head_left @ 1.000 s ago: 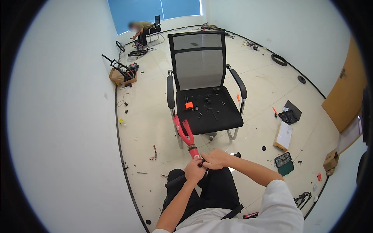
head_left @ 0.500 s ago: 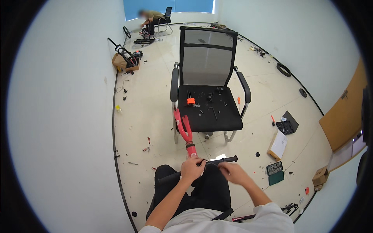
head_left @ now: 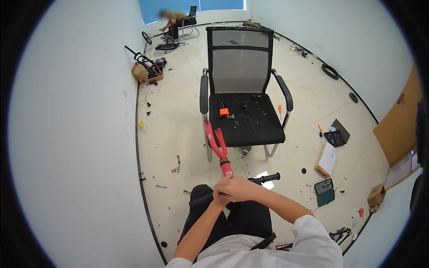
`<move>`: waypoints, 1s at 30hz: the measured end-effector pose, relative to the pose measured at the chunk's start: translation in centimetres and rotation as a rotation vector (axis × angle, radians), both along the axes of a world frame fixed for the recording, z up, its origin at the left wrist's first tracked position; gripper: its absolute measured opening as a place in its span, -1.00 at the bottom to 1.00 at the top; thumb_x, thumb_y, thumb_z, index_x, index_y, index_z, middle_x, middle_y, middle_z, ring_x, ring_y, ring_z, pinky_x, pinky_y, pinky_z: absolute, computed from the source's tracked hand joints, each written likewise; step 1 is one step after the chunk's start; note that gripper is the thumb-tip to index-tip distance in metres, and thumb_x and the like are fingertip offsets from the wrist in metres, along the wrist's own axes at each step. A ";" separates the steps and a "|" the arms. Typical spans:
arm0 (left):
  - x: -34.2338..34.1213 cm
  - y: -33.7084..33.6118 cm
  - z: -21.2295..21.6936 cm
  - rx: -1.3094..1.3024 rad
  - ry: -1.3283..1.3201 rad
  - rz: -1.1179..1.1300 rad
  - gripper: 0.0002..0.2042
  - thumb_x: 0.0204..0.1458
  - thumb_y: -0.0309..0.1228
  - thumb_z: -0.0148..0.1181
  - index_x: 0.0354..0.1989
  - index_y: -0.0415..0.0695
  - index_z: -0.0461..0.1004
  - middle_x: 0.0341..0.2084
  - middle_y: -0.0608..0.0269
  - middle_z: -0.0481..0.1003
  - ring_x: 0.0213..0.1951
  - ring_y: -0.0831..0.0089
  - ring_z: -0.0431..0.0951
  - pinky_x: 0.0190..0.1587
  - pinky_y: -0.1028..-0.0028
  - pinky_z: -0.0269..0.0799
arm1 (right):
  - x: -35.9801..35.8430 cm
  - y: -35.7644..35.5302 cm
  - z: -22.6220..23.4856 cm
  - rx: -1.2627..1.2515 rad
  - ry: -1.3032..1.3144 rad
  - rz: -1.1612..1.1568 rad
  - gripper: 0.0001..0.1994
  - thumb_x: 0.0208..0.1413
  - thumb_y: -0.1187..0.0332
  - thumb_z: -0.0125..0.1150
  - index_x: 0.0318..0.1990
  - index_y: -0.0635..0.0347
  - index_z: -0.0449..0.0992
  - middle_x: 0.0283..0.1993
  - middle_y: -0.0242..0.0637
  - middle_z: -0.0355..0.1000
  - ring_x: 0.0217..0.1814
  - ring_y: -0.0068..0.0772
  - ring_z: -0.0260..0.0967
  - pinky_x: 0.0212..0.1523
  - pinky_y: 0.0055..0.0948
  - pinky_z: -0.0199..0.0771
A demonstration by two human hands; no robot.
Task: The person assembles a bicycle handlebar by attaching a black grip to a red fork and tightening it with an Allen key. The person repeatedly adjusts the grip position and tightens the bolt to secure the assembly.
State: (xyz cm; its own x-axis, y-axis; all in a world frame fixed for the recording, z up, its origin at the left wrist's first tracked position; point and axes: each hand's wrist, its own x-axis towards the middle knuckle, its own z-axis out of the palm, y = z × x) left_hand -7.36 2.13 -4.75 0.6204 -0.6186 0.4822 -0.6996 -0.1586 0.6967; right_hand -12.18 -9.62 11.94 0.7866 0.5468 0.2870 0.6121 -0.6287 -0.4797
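Note:
A red bicycle fork point(head_left: 219, 145) points away from me, its prongs up against the front left corner of the chair seat. Its near end meets a black handlebar point(head_left: 270, 177) lying across my lap. At that joint my left hand point(head_left: 220, 194) is closed, partly covered by my right hand point(head_left: 240, 188). My right hand is also closed, its fingers pressed over the left one. Whatever they grip between them is hidden. On the black chair point(head_left: 243, 138) lie an L-shaped hex key point(head_left: 252, 124), an orange-and-black part point(head_left: 224, 111) and several small bolts and black pieces.
Right of the chair, an orange-handled screwdriver point(head_left: 280, 109), a black tool case point(head_left: 335, 137), a white-topped box point(head_left: 326, 159) and a green case of small parts point(head_left: 325, 192) lie on the floor. A box of bike parts point(head_left: 154, 73) stands left. Another person point(head_left: 174, 20) sits far back.
My right hand has moved left, from beside the handlebar onto my left hand. The thin dark rod visible between my hands before is now hidden. The view has shifted slightly.

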 end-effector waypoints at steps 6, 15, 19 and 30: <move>-0.1 -0.3 1.8 0.334 0.075 0.195 -0.57 0.13 -0.08 0.23 0.09 -0.04 0.47 -0.06 0.11 0.54 0.01 0.14 0.53 -0.03 0.17 0.44 | 4.5 -0.1 0.1 -0.051 0.301 -0.033 -0.78 0.08 0.24 0.31 -0.29 0.23 0.60 -0.39 -0.09 0.57 -0.29 -0.01 0.55 -0.23 -0.16 0.51; -1.6 -1.0 10.1 0.294 0.328 0.285 -0.63 0.05 0.00 0.32 -0.32 -0.09 0.71 -0.31 0.16 0.65 -0.27 0.14 0.66 -0.24 0.27 0.54 | 10.2 -4.1 -4.1 0.066 0.238 -0.411 -0.76 0.10 0.28 0.31 -0.28 0.33 0.61 -0.36 0.00 0.58 -0.31 0.02 0.57 -0.22 -0.18 0.56; -2.1 -0.5 9.0 0.162 0.346 0.321 -0.68 0.02 -0.07 0.37 -0.27 -0.09 0.69 -0.50 0.17 0.61 -0.44 0.23 0.62 -0.32 0.35 0.52 | 7.3 -10.5 -5.8 0.275 0.239 -0.638 -0.76 0.12 0.32 0.37 -0.31 0.38 0.57 -0.46 -0.13 0.57 -0.48 -0.33 0.53 -0.40 -0.36 0.52; -0.6 -1.8 9.6 0.170 0.395 0.323 -0.73 -0.01 -0.16 0.39 -0.41 -0.12 0.57 -0.52 0.15 0.56 -0.42 0.13 0.60 -0.36 0.23 0.48 | -9.9 -8.2 -2.8 0.872 0.526 -0.811 -0.88 0.14 0.50 0.36 -0.29 0.37 0.54 -0.47 -0.23 0.56 -0.47 -0.49 0.56 -0.44 -0.50 0.59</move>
State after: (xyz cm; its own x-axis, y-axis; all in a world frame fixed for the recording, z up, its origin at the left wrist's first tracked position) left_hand -7.93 0.33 4.86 0.9061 -0.4149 0.0828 -0.2858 -0.4562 0.8427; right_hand -22.08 -17.78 9.16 0.9292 -0.3432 -0.1368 -0.1777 -0.0905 -0.9799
